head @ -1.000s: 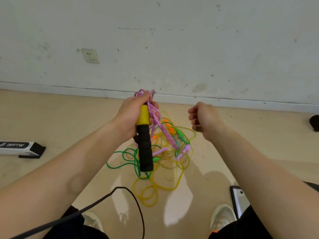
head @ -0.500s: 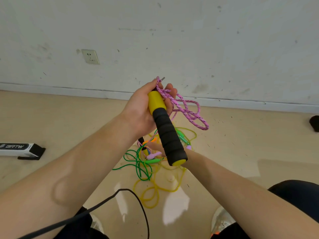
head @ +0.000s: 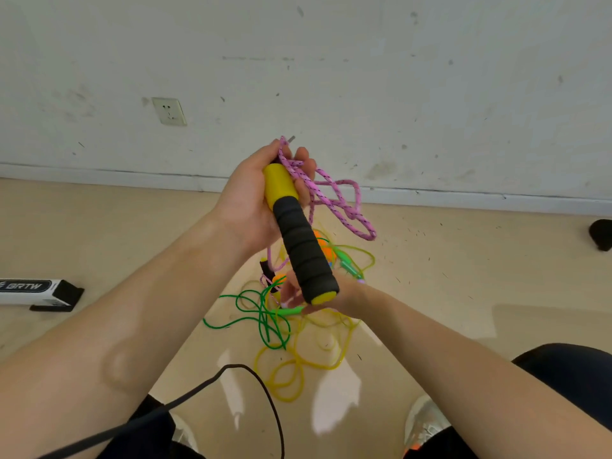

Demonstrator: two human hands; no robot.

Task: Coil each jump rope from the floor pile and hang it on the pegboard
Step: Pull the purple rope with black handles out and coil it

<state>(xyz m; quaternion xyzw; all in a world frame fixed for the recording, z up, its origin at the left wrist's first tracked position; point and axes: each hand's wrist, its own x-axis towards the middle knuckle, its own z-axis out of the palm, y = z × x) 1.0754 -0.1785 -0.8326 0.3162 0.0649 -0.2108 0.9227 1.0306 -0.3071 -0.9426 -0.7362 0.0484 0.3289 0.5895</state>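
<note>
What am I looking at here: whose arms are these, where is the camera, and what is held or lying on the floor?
There is no machine: one camera sits on a person's head and looks down at their own bare arms. The left hand grips the black foam handle of a pink rope, whose loops hang beside it. The right hand sits low behind the handle, at the pile on the floor; its grip is too blurred to judge. The pile is tangled green rope and yellow rope. A white box lies left.
</note>
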